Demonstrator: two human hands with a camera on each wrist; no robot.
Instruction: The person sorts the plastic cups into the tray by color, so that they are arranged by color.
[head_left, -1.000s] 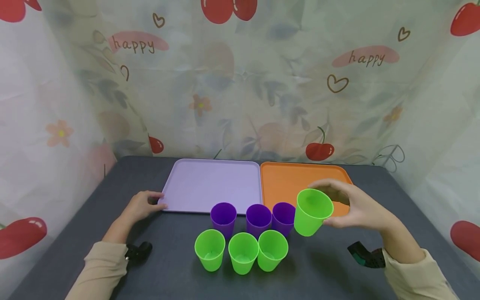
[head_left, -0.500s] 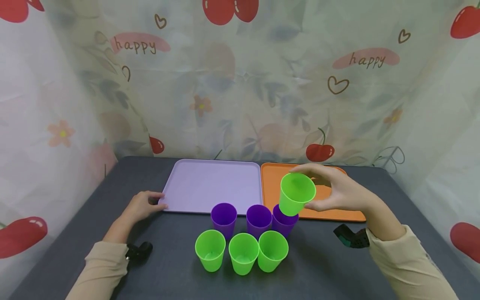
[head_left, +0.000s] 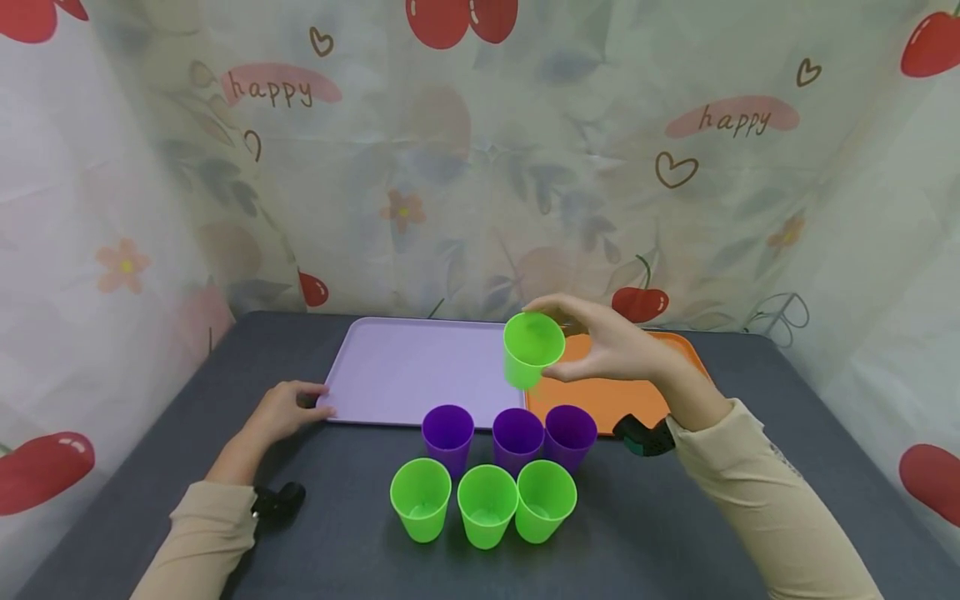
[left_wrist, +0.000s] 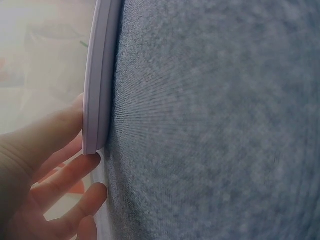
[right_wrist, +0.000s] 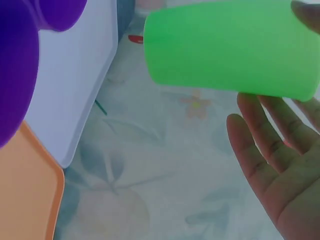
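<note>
The right hand [head_left: 596, 340] curves around a raised green cup [head_left: 528, 357], while the loosely bent left hand [head_left: 283, 409] holds the lilac tray [head_left: 420, 367] at its near left corner.

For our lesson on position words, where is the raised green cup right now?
In the head view, the right hand holds the raised green cup slightly right of centre, appearing over the seam between the lilac tray and orange tray.
</note>
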